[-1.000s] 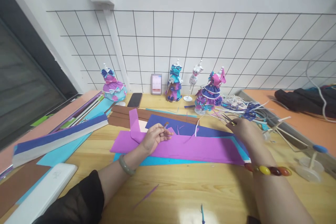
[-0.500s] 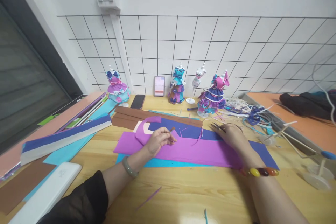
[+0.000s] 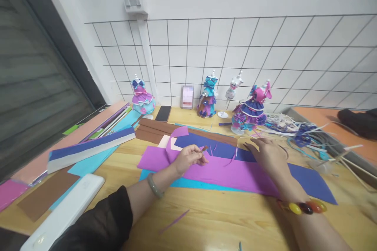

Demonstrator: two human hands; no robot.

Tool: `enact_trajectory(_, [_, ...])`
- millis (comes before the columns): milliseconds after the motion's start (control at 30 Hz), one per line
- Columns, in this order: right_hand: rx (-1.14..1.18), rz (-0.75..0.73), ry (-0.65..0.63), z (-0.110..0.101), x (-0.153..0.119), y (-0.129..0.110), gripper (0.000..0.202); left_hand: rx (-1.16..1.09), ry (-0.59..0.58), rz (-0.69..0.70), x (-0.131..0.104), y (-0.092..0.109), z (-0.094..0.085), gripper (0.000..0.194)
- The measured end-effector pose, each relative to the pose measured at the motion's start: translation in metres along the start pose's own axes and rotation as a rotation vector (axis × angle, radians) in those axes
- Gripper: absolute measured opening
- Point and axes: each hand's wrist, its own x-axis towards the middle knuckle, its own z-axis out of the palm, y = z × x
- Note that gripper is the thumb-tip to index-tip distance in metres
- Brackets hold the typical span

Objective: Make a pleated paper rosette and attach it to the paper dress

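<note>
My left hand (image 3: pixel 193 159) is closed in a pinch over the purple sheet (image 3: pixel 226 174), with a small brown piece (image 3: pixel 205 149) between its fingertips. A curled purple strip (image 3: pixel 170 143) rises beside its wrist side. My right hand (image 3: pixel 269 157) reaches over the dark blue sheet (image 3: pixel 309 180); dark pointed tips, seemingly scissors (image 3: pixel 247 147), show at its fingers, and their loop is partly hidden behind the hand. Small purple scraps (image 3: pixel 235 153) lie between the two hands.
Small dress figures (image 3: pixel 143 100) stand along the gridded wall, beside a dark phone (image 3: pixel 163 113). Folded brown sheets (image 3: pixel 153 130) lie behind the purple one. A long white object (image 3: pixel 67 208) is at the lower left. Tangled strips (image 3: pixel 282 123) lie at the back right.
The camera view has shifted left, so most things appear farther right. My left hand keeps its pinch; my right hand stays over the sheets with the dark tips at its fingers.
</note>
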Motion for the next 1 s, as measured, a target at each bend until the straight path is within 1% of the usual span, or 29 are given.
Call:
enact_trajectory(33, [0.154, -0.038, 0.020, -0.002, 0.000, -0.012, 0.035, 0.039, -0.006, 0.009, -0.001, 0.000, 0.001, 0.021])
enact_trajectory(67, [0.333, -0.079, -0.001, -0.005, -0.001, -0.025, 0.035, 0.076, -0.009, 0.022, -0.001, 0.000, 0.003, 0.022])
enact_trajectory(100, [0.500, -0.087, -0.051, -0.008, -0.003, -0.040, 0.036, 0.107, -0.004, 0.042, -0.002, 0.000, 0.004, 0.023])
enact_trajectory(133, [0.652, -0.067, -0.114, -0.011, -0.007, -0.056, 0.037, 0.134, -0.012, 0.052, -0.003, -0.001, 0.005, 0.023])
enact_trajectory(200, [0.977, -0.058, -0.303, -0.016, -0.016, -0.083, 0.044, 0.174, -0.030, 0.063, -0.005, -0.001, 0.007, 0.024])
enact_trajectory(233, [1.104, -0.054, -0.367, -0.018, -0.020, -0.094, 0.046, 0.187, -0.040, 0.061, -0.005, -0.001, 0.008, 0.024])
enact_trajectory(267, [1.177, -0.054, -0.413, -0.019, -0.024, -0.103, 0.048, 0.198, -0.048, 0.055, -0.006, -0.001, 0.008, 0.024])
enact_trajectory(367, [1.258, -0.034, -0.461, -0.017, -0.031, -0.115, 0.047, 0.236, -0.049, 0.034, -0.007, -0.001, 0.010, 0.022])
enact_trajectory(500, [1.287, 0.012, -0.450, -0.009, -0.031, -0.115, 0.043, 0.282, -0.044, 0.026, -0.008, 0.001, 0.012, 0.019])
enact_trajectory(600, [1.343, 0.037, -0.460, -0.006, -0.030, -0.115, 0.041, 0.281, -0.066, 0.013, -0.009, 0.001, 0.012, 0.018])
enact_trajectory(800, [1.457, 0.105, -0.558, -0.010, -0.029, -0.119, 0.043, 0.301, -0.113, 0.029, -0.008, -0.004, 0.008, 0.017])
enact_trajectory(900, [1.496, 0.145, -0.580, -0.012, -0.028, -0.119, 0.043, 0.327, -0.125, 0.028, -0.008, -0.002, 0.008, 0.017])
enact_trajectory(1000, [1.530, 0.221, -0.584, -0.011, -0.027, -0.118, 0.044, 0.352, -0.135, 0.029, -0.009, 0.002, 0.009, 0.019])
